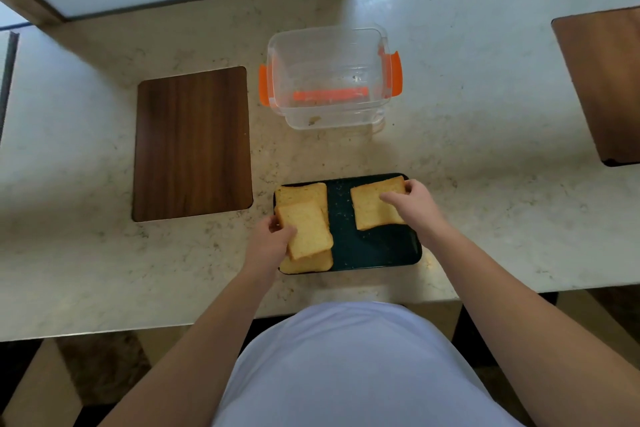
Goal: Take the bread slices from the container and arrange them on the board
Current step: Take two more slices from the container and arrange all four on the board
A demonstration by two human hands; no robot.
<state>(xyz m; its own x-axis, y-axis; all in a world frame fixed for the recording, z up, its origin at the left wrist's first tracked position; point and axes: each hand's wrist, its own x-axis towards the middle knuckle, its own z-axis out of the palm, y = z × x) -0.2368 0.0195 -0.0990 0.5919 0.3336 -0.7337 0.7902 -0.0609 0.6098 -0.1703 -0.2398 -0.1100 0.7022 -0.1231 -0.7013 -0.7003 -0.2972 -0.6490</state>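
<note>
A dark board lies near the counter's front edge. My left hand grips a golden bread slice by its left edge, held over two other slices: one at the board's back left and one at the front left. On the board's right side, my right hand holds another bread slice at its far right corner. The clear plastic container with orange clips stands behind the board, holding only crumbs.
A brown wooden board lies to the left of the container. Another wooden board sits at the far right of the marble counter. A window frame runs along the back. Crumbs dot the dark board.
</note>
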